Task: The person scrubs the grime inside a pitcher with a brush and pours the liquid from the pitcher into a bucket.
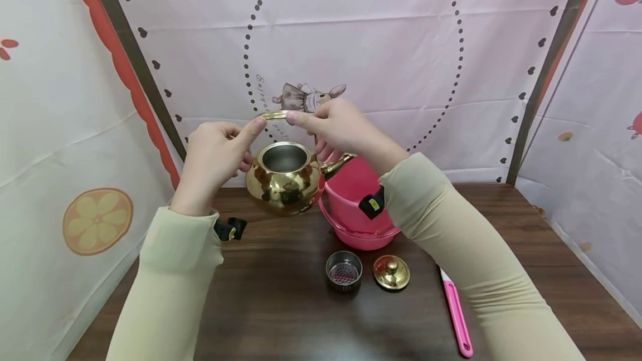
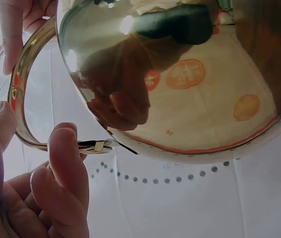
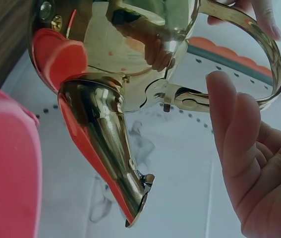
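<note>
A shiny gold teapot [image 1: 281,188] without its lid hangs above the table, tilted a little toward the head camera so its steel inside shows. Its arched handle [image 1: 273,115] is pinched from both sides. My left hand [image 1: 213,146] holds the left part of the arch between thumb and fingers. From the other side my right hand [image 1: 346,127] grips the right part, with its thumb on top. The spout [image 3: 103,134] points right, past the right hand. In the left wrist view the fingers [image 2: 68,168] curl beside the handle's lower end.
Pink plastic basins [image 1: 362,241] stand behind and right of the teapot. In front lie a steel strainer cup [image 1: 344,272], the gold lid [image 1: 391,273] and a pink-handled tool [image 1: 457,316], its far end hidden by my right sleeve. Printed cloth walls enclose the wooden table [image 1: 281,294].
</note>
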A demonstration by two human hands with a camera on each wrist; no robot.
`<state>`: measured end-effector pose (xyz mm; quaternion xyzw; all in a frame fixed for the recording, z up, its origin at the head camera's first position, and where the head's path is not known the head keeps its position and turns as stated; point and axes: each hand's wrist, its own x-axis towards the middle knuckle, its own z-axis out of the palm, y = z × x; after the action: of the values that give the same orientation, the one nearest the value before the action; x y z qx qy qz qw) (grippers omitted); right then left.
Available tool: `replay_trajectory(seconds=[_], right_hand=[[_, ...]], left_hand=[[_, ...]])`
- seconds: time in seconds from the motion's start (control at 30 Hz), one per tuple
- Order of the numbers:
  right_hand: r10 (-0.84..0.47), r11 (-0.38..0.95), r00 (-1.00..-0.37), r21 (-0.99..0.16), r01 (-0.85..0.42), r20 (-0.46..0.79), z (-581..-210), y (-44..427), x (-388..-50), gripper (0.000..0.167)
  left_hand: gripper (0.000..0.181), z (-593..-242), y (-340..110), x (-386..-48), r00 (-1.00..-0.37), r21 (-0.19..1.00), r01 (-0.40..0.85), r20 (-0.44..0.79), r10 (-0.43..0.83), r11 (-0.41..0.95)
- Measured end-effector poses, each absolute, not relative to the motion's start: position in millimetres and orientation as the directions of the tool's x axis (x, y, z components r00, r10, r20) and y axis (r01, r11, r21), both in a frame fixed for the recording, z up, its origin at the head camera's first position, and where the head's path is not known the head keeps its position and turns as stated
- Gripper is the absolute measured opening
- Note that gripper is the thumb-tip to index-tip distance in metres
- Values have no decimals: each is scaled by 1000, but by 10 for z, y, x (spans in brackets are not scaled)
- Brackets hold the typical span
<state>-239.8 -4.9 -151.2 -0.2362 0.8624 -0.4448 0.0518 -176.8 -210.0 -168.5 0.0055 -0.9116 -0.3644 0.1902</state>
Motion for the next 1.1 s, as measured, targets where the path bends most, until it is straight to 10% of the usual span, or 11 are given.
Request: replay_trajectory(seconds=[1.1], right_hand=[[-146, 471, -965, -842, -262, 219, -1497, 882, -2514, 55]], left_hand=[[68, -1758, -1176, -2379, -925, 802, 327, 381, -6, 500]])
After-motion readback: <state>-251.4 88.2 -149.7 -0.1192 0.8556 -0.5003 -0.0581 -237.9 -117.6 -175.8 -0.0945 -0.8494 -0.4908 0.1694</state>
